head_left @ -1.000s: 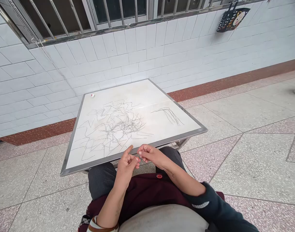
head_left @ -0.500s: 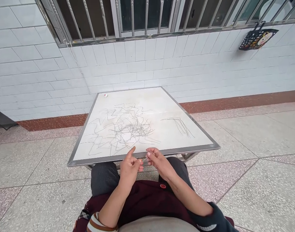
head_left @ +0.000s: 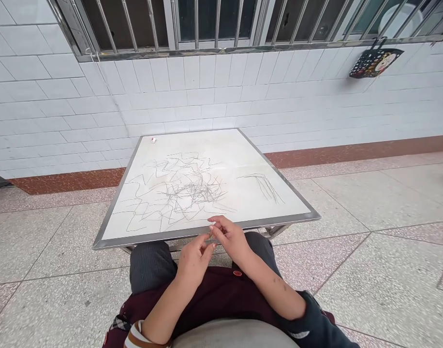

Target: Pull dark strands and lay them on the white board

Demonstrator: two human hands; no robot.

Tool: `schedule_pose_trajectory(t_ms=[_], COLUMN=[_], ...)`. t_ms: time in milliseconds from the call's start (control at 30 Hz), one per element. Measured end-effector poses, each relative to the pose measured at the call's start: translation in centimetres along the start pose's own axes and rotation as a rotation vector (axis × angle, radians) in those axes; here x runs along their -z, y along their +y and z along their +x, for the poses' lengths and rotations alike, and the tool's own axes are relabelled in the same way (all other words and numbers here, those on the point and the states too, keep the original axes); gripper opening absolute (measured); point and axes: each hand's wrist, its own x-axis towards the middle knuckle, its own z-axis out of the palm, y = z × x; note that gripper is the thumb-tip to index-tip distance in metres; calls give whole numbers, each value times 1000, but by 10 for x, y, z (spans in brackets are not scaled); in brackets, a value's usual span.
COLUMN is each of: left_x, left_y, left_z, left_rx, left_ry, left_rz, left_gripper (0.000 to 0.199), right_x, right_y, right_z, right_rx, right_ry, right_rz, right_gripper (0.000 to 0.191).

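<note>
My left hand (head_left: 194, 261) and my right hand (head_left: 230, 240) meet just past the near edge of the white table (head_left: 227, 145). A thin strand (head_left: 211, 236), wire-like, runs between their fingertips; both hands pinch it, and most of it is hidden by the fingers. On the tabletop beyond lies a loose tangle of thin dark strands (head_left: 196, 192), several of them bent in zigzags. To its right rests a smaller bunch of strands (head_left: 265, 187), curved and lying roughly side by side.
A small white and red item (head_left: 154, 140) sits at the table's far left corner. Grey metal trim (head_left: 297, 217) edges the table. Behind stands a white tiled wall (head_left: 207, 77) with a barred window, and a patterned bag (head_left: 376, 63) hangs at the right. My knees are under the near edge.
My hands have drawn closer together, the right one moving left and slightly up, and the strand between them now stands more upright. The view has shifted slightly.
</note>
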Motion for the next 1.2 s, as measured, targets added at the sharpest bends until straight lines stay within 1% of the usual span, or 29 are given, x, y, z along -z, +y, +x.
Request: schedule_pose_trajectory(t_ms=[67, 167, 200, 233, 267, 300, 367, 433, 467, 533, 600, 700, 800, 867, 933, 1033, 1133, 1200], left_x=[8, 19, 22, 23, 24, 25, 25, 26, 26, 27, 29, 32, 35, 37, 38, 39, 38, 38], left_y=[4, 12, 14, 17, 19, 20, 22, 23, 23, 22, 20, 15, 7, 2, 2, 10, 24, 30], left_z=[-1, 2, 4, 5, 6, 7, 7, 7, 8, 11, 15, 21, 25, 27, 27, 26, 23, 22], left_rx=[-55, -227, -282, -310, -309, -278, -169, -64, -21, 67, 169, 281, 316, 266, 175, 74, 36, 18], left_ry=[80, 256, 287, 288, 275, 250, 183, 136, 125, 115, 113, 93, 79, 108, 129, 86, 43, 30], left_rz=[84, 232, 254, 243, 197, 119, -104, -348, -462, -671, -839, -949, -880, -750, -581, -332, -87, 28], left_gripper=[26, 33, 35, 35, 35, 33, 30, 28, 28, 27, 27, 29, 33, 33, 31, 33, 34, 35], right_x=[4, 6, 6, 6, 6, 6, 6, 7, 8, 9, 11, 10, 7, 5, 3, 2, 3, 4], right_y=[0, -2, -4, -5, -7, -8, -11, -13, -14, -16, -17, -17, -14, -10, -8, -9, -12, -14], right_z=[-2, -5, -6, -7, -8, -8, -9, -10, -10, -9, -8, -5, -2, 0, 2, 4, 6, 7], right_rx=[-13, -16, -3, 21, 53, 88, 142, 169, 170, 145, 73, -33, -89, -106, -110, -123, -135, -143], right_ry=[15, -22, -40, -50, -50, -47, -43, -70, -93, -138, -194, -280, -274, -239, -216, -206, -190, -184], right_rz=[-22, -9, -19, -52, -103, -166, -271, -292, -258, -112, 90, 356, 494, 518, 521, 510, 506, 523], right_gripper=[15, 13, 14, 14, 14, 14, 14, 14, 15, 17, 21, 26, 28, 28, 27, 24, 23, 22])
